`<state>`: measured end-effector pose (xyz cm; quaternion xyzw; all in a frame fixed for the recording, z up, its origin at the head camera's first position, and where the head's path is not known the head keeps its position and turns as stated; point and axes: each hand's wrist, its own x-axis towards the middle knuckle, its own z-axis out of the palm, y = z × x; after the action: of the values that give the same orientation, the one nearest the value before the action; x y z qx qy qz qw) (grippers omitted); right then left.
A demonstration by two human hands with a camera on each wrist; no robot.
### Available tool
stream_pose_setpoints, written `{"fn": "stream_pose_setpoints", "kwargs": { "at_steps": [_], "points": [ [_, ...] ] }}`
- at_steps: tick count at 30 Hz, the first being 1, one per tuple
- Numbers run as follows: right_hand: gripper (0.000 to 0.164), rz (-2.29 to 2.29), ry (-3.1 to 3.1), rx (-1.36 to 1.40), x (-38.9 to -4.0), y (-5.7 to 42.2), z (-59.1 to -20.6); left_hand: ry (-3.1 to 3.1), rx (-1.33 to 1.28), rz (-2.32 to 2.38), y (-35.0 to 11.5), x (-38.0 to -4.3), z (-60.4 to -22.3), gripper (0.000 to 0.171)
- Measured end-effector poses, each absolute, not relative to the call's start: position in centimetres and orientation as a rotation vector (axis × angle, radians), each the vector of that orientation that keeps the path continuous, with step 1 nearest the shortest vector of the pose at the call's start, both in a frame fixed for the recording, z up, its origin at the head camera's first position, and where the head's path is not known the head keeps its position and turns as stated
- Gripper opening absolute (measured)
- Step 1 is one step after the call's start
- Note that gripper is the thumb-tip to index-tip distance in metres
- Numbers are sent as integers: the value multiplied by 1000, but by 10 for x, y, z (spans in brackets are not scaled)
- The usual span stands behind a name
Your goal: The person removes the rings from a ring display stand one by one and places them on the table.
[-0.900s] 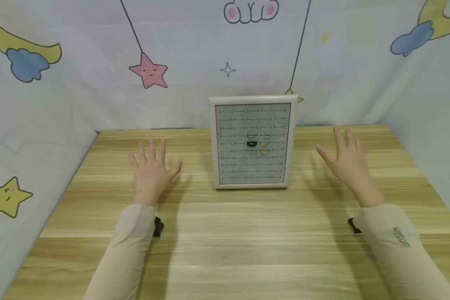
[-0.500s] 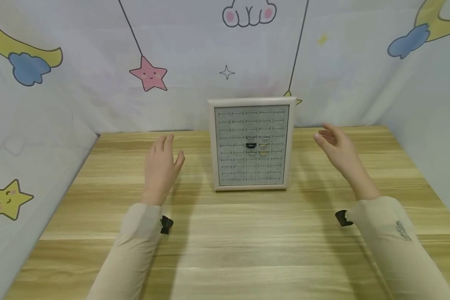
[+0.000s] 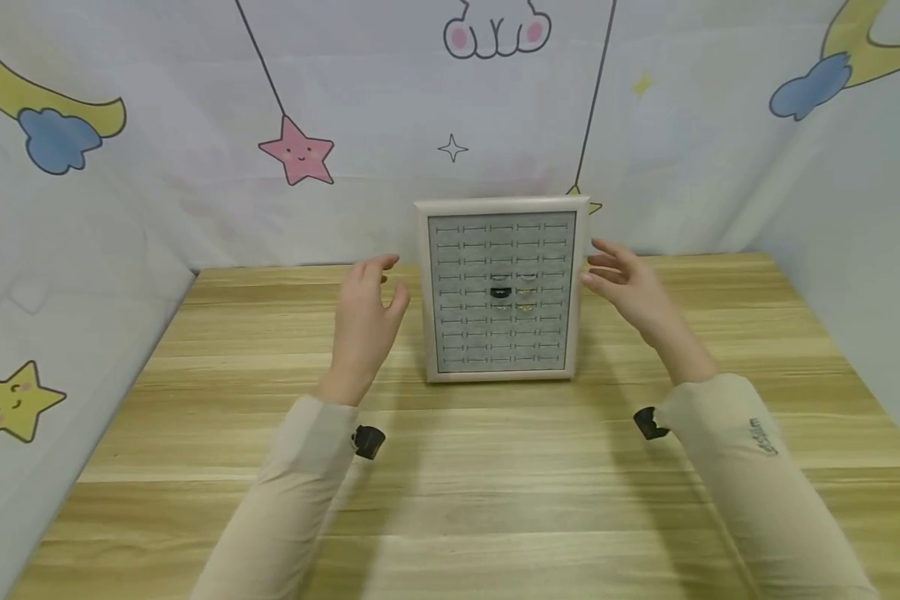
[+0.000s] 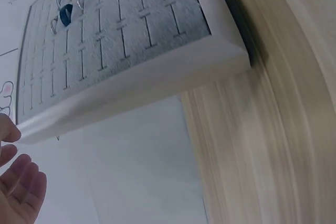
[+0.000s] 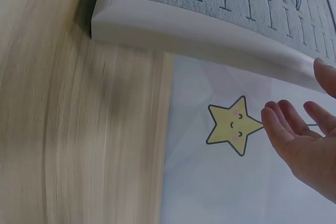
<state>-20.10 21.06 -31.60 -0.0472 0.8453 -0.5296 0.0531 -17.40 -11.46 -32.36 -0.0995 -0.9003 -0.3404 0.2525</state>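
Note:
A ring display board (image 3: 465, 333) with a white frame and grey slotted felt stands upright on the table. Several rings sit in its middle slots, among them a wide black ring (image 3: 500, 292) and gold ones (image 3: 525, 307). To the left of the frame is my left hand (image 3: 363, 321), its fingers loosely bent and holding nothing. My right hand (image 3: 637, 300) is at the right side of the frame, fingers slightly bent, thumb tip close to the edge. Whether either hand touches the frame I cannot tell. In the left wrist view the frame's side (image 4: 131, 87) runs past the fingertips.
The wood-grain table (image 3: 480, 483) extends around the board. Behind it hangs a white cloth (image 3: 375, 75) printed with stars, moons and clouds. A black wrist strap piece (image 3: 368, 441) shows at the left cuff, another black piece (image 3: 651, 423) at the right.
Both hands have moved inward, from wide apart to the two sides of the display board. Their fingers, spread before, are now gently bent. The board stands in the same place.

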Motion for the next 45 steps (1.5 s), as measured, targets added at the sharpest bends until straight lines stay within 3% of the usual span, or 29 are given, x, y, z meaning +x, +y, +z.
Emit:
{"fn": "stream_pose_setpoints", "kwargs": {
  "at_steps": [7, 19, 37, 45],
  "points": [
    [74, -1625, 2506, -174, -206, 202, -321, -2418, -368, -992, -93, -174, -318, 28],
    [70, -1691, 2470, -160, -209, 197, -325, -2518, -479, -987, -63, -174, -321, 28],
    [64, -1728, 2451, -157, -211, 194, -326, -2621, -458, -1028, -30, -184, -321, 27],
    [73, -1706, 2408, -201, -211, 198, -326, -2646, -417, -954, -23, -187, -323, 23]
  ]
}}
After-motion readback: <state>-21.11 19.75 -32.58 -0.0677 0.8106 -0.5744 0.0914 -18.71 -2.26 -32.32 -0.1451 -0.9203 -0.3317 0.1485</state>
